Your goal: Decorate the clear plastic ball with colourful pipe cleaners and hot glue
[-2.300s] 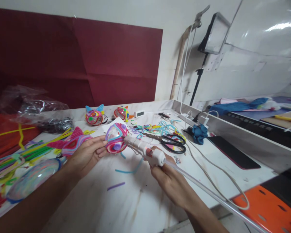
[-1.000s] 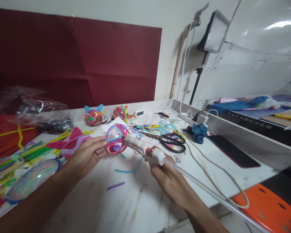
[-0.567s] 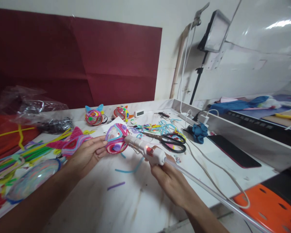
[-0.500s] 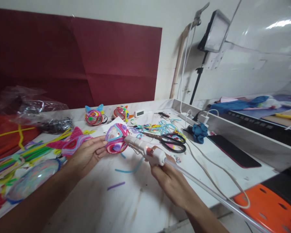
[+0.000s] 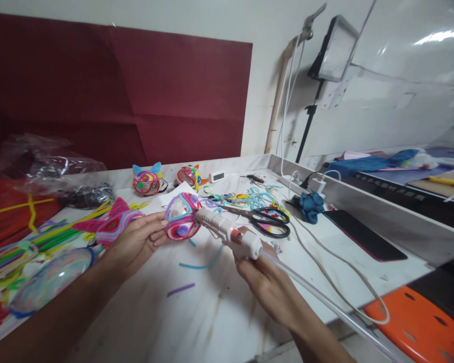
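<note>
Above the white marbled table [image 5: 196, 322], in the head view, the left hand [image 5: 142, 242] pinches the rim of a clear rounded shell covered in pink, blue and purple fuzzy strips [image 5: 182, 217]. Closed around a white glue gun with a long clear stick [image 5: 229, 233], the right hand [image 5: 263, 272] points its nozzle at the shell's right side. Beyond the gun lie black-handled scissors [image 5: 270, 223]; a short purple strip [image 5: 180, 290] rests nearer.

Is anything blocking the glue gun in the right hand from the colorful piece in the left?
Nothing visible. The nozzle of the glue gun is beside the colorful piece; whether they touch is unclear. The scissors lie beyond the gun, not between.
</note>
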`<state>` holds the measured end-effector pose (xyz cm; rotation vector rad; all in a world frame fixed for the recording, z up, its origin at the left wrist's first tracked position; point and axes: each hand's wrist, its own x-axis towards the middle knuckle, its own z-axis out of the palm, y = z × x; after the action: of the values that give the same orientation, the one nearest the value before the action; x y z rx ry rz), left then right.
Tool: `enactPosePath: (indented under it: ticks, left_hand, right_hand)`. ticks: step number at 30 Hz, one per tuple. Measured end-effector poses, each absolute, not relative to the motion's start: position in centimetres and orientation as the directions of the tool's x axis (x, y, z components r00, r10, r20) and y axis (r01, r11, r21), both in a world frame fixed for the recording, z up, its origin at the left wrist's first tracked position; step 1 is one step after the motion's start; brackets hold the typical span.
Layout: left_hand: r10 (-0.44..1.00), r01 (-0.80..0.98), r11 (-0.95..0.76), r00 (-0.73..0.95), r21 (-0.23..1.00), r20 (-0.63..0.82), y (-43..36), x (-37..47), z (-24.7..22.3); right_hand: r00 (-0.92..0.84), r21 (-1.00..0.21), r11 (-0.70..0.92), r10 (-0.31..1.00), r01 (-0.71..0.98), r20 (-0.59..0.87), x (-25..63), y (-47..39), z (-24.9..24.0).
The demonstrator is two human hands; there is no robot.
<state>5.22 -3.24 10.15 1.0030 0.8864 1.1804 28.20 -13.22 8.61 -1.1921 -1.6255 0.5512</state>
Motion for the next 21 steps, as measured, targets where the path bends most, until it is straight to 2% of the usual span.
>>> enactPosePath:
  ticks: [7,16,21]
  left_hand:
    - [0.982,-0.301,0.076,0.187,0.950,-0.020,-3.1,5.1,10.0]
    - [0.981,-0.350,0.094,0.194,0.932,-0.026,-3.2,4.9,9.8]
    - [0.984,-0.400,0.120,0.169,0.909,-0.056,-3.4,5.1,9.9]
  right_hand:
    - [-0.010,-0.846,0.364,0.920,0.390,0.391,28.4,-13.2,8.6]
    - [0.030,-0.940,0.228,0.969,0.253,0.244,29.2,-12.9,6.3]
    - [0.073,-0.965,0.213,0.971,0.154,0.226,28.8,-12.6,5.9]
